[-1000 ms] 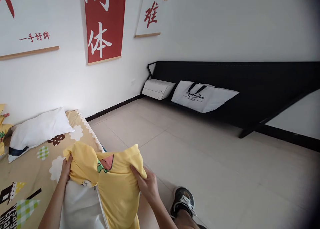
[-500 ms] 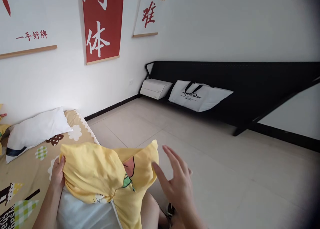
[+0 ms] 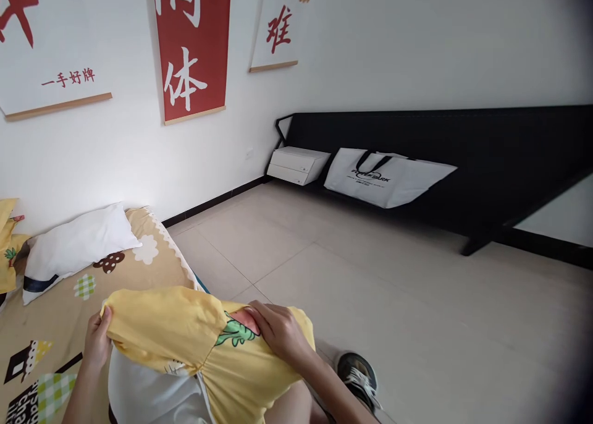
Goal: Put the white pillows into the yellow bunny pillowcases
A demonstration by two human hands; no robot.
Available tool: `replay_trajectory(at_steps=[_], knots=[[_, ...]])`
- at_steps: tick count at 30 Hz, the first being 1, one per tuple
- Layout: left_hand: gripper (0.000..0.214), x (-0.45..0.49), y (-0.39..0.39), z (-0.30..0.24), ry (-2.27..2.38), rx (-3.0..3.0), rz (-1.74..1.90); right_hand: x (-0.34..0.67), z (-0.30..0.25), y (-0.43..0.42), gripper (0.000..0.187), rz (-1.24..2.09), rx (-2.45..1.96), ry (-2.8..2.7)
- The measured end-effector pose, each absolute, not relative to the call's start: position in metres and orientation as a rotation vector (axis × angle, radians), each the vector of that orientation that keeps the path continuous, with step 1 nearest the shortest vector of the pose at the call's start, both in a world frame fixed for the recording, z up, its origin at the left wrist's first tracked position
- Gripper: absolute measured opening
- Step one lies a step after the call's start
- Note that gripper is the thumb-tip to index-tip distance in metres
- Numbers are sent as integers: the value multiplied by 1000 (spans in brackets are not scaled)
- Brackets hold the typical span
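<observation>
A yellow pillowcase point(image 3: 162, 322) with carrot-like and other cartoon prints lies bunched over my lap. Part of a white pillow point(image 3: 148, 387) shows beneath its near side. My left hand point(image 3: 99, 337) pinches the pillowcase's left corner, thumb on top. On the right, my right hand point(image 3: 278, 331) bends its fingers over the cloth beside the pink print and grips it there; its thumb is hidden.
On the bed point(image 3: 157, 275) at left lie a white pillow point(image 3: 78, 245) and, at the edge, a yellow printed pillow point(image 3: 8, 245). A black folding cot point(image 3: 500, 164) leans by the wall, with a white box point(image 3: 296, 166) and a white bag point(image 3: 370, 183). My shoe point(image 3: 356, 377) rests on the tiled floor.
My right hand was apart from the cloth with fingers spread; it has moved left onto the pillowcase and grips it. The pillowcase sits lower and is pulled straighter. The view has shifted slightly.
</observation>
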State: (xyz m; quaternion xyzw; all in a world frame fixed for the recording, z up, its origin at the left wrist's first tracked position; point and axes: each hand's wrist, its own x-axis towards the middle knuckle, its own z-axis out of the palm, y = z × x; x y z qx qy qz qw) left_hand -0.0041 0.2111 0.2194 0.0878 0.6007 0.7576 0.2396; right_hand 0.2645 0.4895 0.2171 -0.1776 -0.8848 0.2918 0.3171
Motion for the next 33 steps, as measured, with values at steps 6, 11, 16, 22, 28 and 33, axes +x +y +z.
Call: replay_trajectory(at_steps=[6, 11, 16, 22, 28, 33], knots=[[34, -26, 218, 200, 1998, 702, 1572, 254, 234, 475, 49, 1141, -556, -2291], [50, -29, 241, 235, 1945, 816, 1782, 251, 251, 467, 56, 1302, -488, -2298], [43, -18, 262, 255, 1807, 848, 1702, 255, 263, 464, 61, 1561, -451, -2176], [51, -6, 263, 232, 1794, 371, 2131, 265, 248, 470, 57, 2243, -584, -1700], [54, -13, 253, 216, 1439, 265, 2218, 274, 242, 474, 46, 2266, -507, -1636], [66, -25, 257, 215, 1507, 641, 1713, 287, 259, 473, 56, 1776, -383, -2163]])
